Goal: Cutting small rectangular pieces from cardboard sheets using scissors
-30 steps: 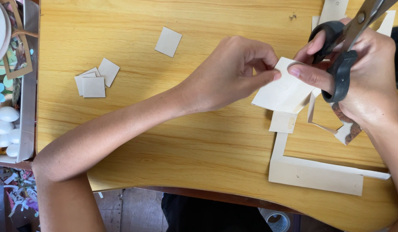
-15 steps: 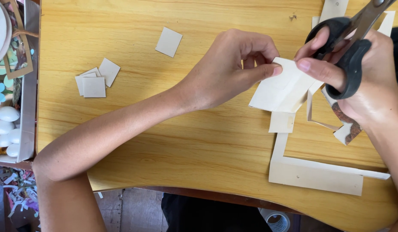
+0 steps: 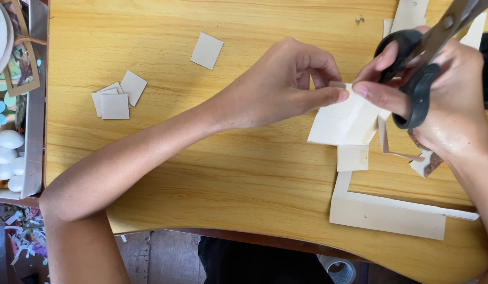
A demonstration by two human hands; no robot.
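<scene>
A pale cardboard piece (image 3: 343,122) hangs just above the yellow wooden table (image 3: 244,173), pinched at its top edge by my left hand (image 3: 286,84). My right hand (image 3: 444,100) meets it from the right, its fingertips touching the same edge. That hand also carries black-handled scissors (image 3: 420,63), fingers through the loops, blades pointing up and out of the frame.
A small stack of cut cardboard squares (image 3: 116,100) lies at the left, a single square (image 3: 206,51) farther back. Cardboard offcuts and a frame-shaped strip (image 3: 386,210) lie at the right front. A tray with white egg shapes (image 3: 10,152) borders the left edge.
Both hands have drawn closer over the cardboard piece. My right fingertips now touch its top edge beside my left thumb, and the piece has shifted slightly toward me.
</scene>
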